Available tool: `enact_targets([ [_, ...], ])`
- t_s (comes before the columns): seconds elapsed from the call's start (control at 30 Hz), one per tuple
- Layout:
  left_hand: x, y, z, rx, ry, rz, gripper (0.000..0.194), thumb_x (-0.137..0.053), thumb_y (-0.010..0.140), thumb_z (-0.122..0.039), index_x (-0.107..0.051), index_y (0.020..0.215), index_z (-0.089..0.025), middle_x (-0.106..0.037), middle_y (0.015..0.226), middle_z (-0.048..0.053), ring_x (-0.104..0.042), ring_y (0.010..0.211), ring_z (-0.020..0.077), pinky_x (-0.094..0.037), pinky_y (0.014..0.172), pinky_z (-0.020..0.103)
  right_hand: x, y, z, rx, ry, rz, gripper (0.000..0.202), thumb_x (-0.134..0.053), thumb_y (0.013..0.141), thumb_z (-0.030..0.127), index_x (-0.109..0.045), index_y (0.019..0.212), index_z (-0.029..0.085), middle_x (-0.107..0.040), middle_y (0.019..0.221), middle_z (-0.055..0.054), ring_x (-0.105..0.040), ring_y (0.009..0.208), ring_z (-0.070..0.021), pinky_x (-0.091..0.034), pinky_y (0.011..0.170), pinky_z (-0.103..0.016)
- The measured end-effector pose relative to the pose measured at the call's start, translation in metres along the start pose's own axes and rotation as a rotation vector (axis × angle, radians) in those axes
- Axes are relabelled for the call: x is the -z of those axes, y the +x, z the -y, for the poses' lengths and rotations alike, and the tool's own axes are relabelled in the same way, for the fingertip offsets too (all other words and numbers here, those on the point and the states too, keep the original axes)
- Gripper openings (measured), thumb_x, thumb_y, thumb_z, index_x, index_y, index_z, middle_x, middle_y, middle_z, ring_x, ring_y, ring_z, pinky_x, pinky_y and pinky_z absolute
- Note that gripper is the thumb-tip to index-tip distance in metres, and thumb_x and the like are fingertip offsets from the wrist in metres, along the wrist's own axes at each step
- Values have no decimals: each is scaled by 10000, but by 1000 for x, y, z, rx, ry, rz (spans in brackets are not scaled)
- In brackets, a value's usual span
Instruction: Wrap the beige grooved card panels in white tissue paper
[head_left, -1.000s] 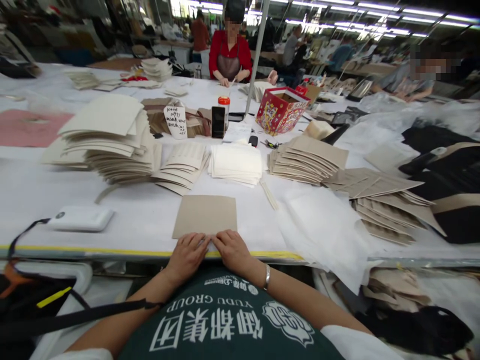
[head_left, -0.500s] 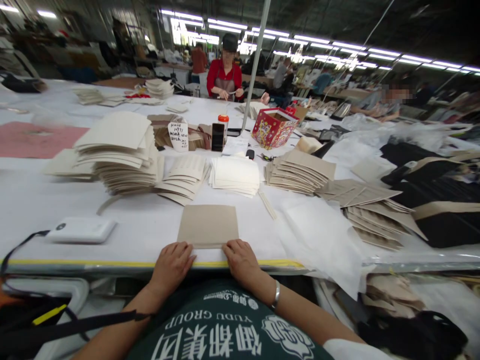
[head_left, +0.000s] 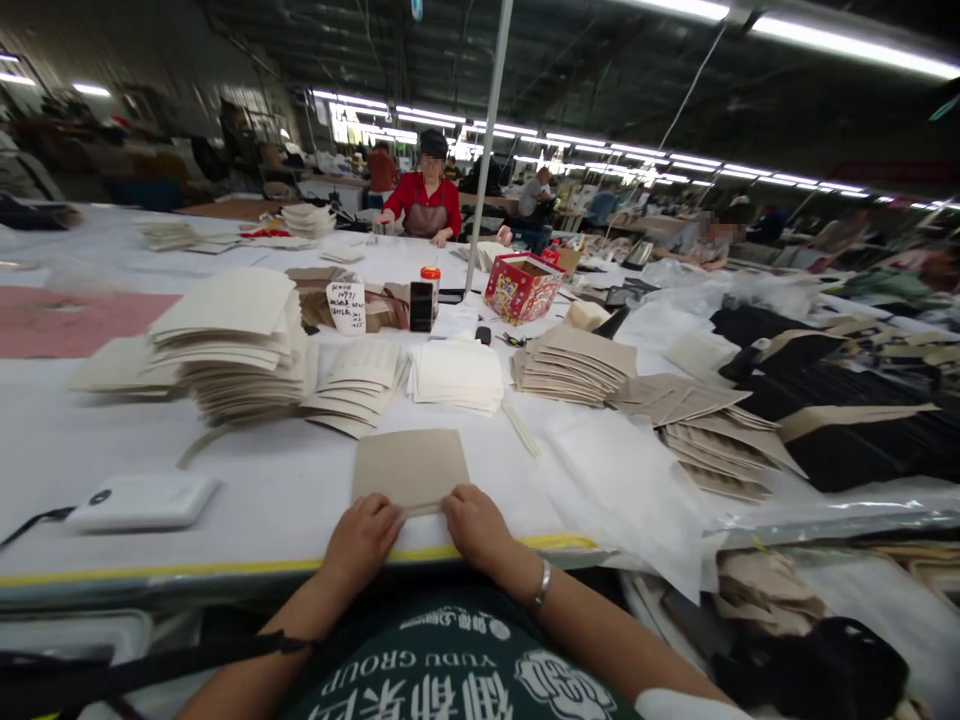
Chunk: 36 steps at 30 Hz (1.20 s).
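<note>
A beige rectangular fabric panel [head_left: 411, 462] lies in front of me near the table edge. My left hand [head_left: 367, 532] is closed at its near left corner, fingers curled over the edge. At the near right corner my right hand [head_left: 476, 515], with a silver bangle on the wrist, is closed on the same edge. The thumbs are mostly hidden. Just beyond the panel sit a stack of white sheets [head_left: 456, 377] and a fanned stack of beige pieces [head_left: 356, 385].
A tall stack of pale panels [head_left: 232, 340] stands left, near a white power bank [head_left: 146, 500]. To the right are beige stacks [head_left: 574, 365] and thin white sheeting [head_left: 622, 480]. A phone [head_left: 421, 306], a red box [head_left: 523, 288] and a pole [head_left: 489, 140] stand farther back. A co-worker [head_left: 424, 200] is across the table.
My view has tilted upward. My left hand has shifted right along the panel's near edge, and the panel has turned slightly. The co-worker opposite has moved their hands apart.
</note>
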<state>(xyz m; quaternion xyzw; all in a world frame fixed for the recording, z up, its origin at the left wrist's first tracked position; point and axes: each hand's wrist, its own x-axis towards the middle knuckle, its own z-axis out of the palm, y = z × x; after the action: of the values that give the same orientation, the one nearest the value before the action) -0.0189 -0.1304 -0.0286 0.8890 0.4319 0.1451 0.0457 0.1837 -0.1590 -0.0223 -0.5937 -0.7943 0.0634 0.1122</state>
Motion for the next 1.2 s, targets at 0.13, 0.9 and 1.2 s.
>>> enact_targets([
  [0.13, -10, 14, -1, -24, -56, -2, 240, -452, 840, -257, -566, 1046, -204, -569, 1006, 61, -490, 923, 204, -406, 817, 349, -7, 11, -2, 70, 116, -76, 197, -453, 859, 176, -609, 974, 204, -575, 933, -41, -469, 875, -163, -356, 790, -271],
  [0.9, -25, 35, -6, 78, 47, -9, 242, -493, 828, -300, -551, 1057, -246, -568, 1051, 49, -477, 976, 222, -378, 792, 351, -22, 26, -12, 38, 173, -126, 229, -519, 840, 287, -585, 1056, 251, -571, 1008, -37, -457, 955, -174, -337, 828, -295],
  [1.2, -3, 32, 13, 261, 182, 40, 379, -475, 786, -521, -574, 818, -157, -552, 823, 83, -499, 789, 228, -400, 686, 338, -9, 28, -18, -93, 19, -61, 267, -586, 762, 433, -576, 821, 172, -542, 829, -56, -459, 809, -189, -355, 739, -304],
])
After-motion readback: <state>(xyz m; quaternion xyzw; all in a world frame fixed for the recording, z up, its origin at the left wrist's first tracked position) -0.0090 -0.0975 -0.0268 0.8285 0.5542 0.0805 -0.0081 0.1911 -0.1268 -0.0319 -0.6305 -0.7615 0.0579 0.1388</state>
